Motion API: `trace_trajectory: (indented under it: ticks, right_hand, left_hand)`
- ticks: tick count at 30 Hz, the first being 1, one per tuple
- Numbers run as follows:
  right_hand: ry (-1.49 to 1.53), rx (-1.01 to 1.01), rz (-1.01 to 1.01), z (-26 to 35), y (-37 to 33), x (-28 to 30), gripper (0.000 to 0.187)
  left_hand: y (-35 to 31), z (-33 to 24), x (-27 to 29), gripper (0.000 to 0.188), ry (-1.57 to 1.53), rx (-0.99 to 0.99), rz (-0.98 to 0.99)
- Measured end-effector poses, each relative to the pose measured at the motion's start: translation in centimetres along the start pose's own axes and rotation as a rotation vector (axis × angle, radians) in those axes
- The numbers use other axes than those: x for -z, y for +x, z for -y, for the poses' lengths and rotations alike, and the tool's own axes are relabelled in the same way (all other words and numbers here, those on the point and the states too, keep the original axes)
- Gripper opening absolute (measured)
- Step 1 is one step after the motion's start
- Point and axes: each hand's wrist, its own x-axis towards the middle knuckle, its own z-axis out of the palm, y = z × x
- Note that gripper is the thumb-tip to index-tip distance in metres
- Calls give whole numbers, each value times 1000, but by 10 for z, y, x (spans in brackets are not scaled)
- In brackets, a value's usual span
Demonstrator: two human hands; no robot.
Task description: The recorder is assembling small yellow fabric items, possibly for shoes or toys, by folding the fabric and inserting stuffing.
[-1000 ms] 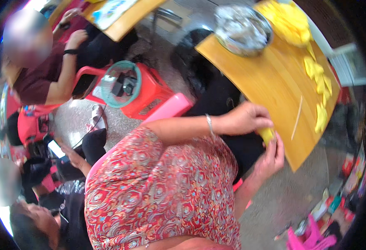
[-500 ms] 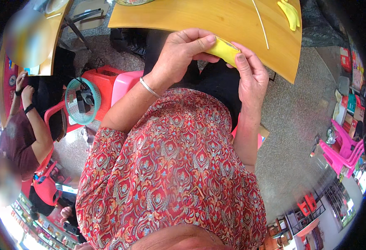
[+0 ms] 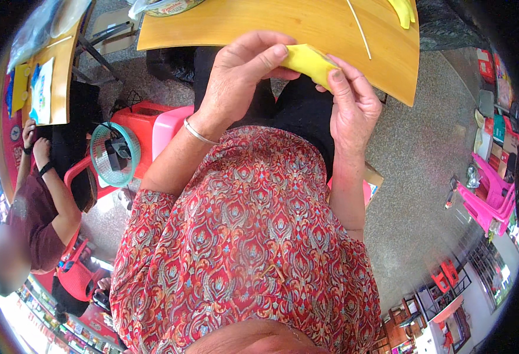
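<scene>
Between my two hands, at the near edge of the wooden table, is a soft yellow banana-shaped piece (image 3: 308,62) that looks like fabric or felt. My left hand (image 3: 245,74) pinches its left end between thumb and fingers. At its right end, my right hand (image 3: 355,100) grips it with the thumb in front and the fingers behind. A short grey line shows along its upper edge near the right fingers. On the table beyond my right hand lie more yellow banana-shaped pieces (image 3: 402,13), cut off by the picture's top. A thin pale stick (image 3: 360,29) lies nearby.
The wooden table (image 3: 212,29) stands in front of me, a round tin (image 3: 174,6) at its far left. Left are a teal basket (image 3: 101,150) with black adapters, a red stool (image 3: 143,121) and a pink stool (image 3: 168,130). Another person (image 3: 41,212) sits at a left-hand table.
My hands and the yellow piece have shifted slightly left. More of the piece's left part shows. The view has shifted, so the table's yellow pieces are now partly cut off.
</scene>
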Motion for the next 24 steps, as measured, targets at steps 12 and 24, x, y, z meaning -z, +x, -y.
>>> trace_trajectory:
  ticks: [12, 24]
  right_hand:
    - [465, -277, 24, -7, -2, -1, 33]
    - [385, -216, 19, -7, -13, -20, 30]
  left_hand:
    - [-3, 12, -14, 41, -40, -228, -6]
    - [-9, 12, -24, 34, -138, -116, 25]
